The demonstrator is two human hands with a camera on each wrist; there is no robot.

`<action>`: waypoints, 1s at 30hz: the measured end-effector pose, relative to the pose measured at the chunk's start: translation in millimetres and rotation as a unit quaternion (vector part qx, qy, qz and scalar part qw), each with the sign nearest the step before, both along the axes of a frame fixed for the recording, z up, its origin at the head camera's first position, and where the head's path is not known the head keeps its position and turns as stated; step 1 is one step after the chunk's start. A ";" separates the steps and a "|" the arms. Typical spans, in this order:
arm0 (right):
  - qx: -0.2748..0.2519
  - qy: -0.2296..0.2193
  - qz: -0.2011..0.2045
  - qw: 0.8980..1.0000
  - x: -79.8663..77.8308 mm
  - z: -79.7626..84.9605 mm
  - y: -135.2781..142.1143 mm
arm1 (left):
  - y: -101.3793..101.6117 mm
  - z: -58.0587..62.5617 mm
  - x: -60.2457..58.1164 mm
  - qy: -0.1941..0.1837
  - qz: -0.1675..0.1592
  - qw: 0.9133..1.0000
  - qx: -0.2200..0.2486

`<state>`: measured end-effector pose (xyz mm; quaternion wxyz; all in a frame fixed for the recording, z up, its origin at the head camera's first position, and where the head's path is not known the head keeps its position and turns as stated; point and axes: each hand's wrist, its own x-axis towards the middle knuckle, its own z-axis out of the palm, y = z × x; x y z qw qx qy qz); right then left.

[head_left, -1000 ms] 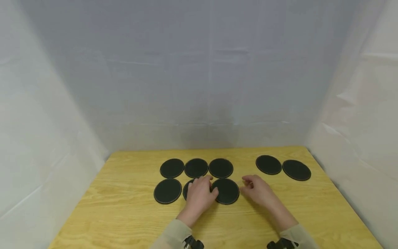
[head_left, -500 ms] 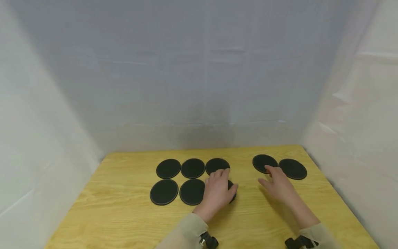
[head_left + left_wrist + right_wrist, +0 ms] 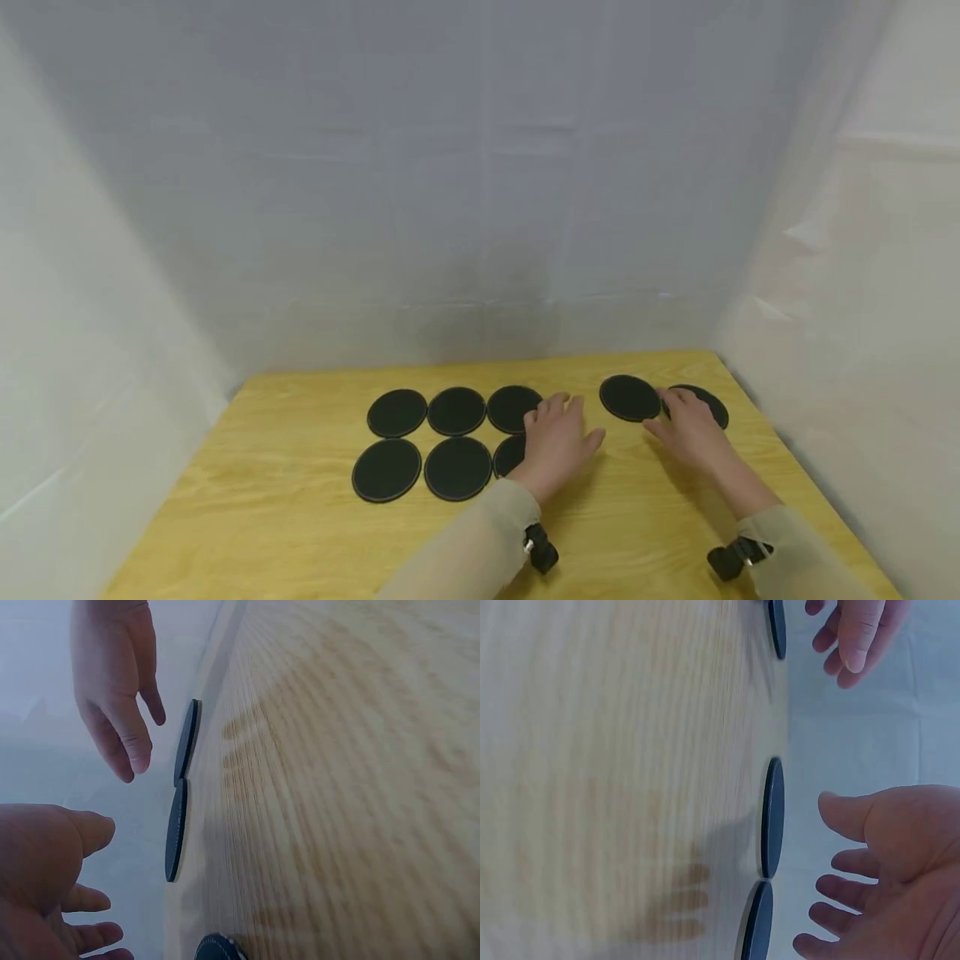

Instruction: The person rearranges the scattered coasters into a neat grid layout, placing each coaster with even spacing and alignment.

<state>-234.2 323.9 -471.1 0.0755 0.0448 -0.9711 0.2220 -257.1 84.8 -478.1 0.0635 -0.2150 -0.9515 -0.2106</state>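
- Black coasters, six of them in two rows of three, lie flat on the left part of the wooden tabletop; two more form a pair near its far right corner, the left coaster of the pair just beside the right coaster of the pair.
- The left grip is released, fingers spread around nothing, above the right end of the rows. Should its heel dip, it could nudge the front-row right coaster or the back-row right coaster, both partly hidden under it, and break the alignment.
- The right grip is released too, its fingers raised above the pair; the wrist views show air between skin and coaster.
- A pinch made here could slip, since the coasters are thin and lie flat, offering little edge for a thumb to get beneath.
- With the pair so close together, pulling one could drag or turn its neighbour.
- A push outward could send the right coaster of the pair toward the tabletop's right side, near the white sheeting.
- The left sleeve, low over the tabletop, might brush the front row if that arm swung back carelessly.
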 end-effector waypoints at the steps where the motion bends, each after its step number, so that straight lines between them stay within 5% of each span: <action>1: 0.002 -0.002 -0.002 1.000 -2.1 -0.8 1.5 | 3.1 -1.5 -2.5 -0.003 0.000 1.000 -0.001; 14: 0.030 -0.023 0.000 0.999 -30.6 -7.9 5.9 | 32.6 -17.8 -31.0 -0.022 0.042 0.998 -0.038; 20: 0.043 -0.043 -0.016 0.998 -41.7 -7.8 1.9 | 36.5 -24.4 -42.5 -0.032 0.036 0.998 -0.042; 30: 0.055 -0.086 -0.023 0.995 -51.4 -7.5 0.0 | 40.4 -21.4 -45.1 -0.049 0.057 0.997 -0.034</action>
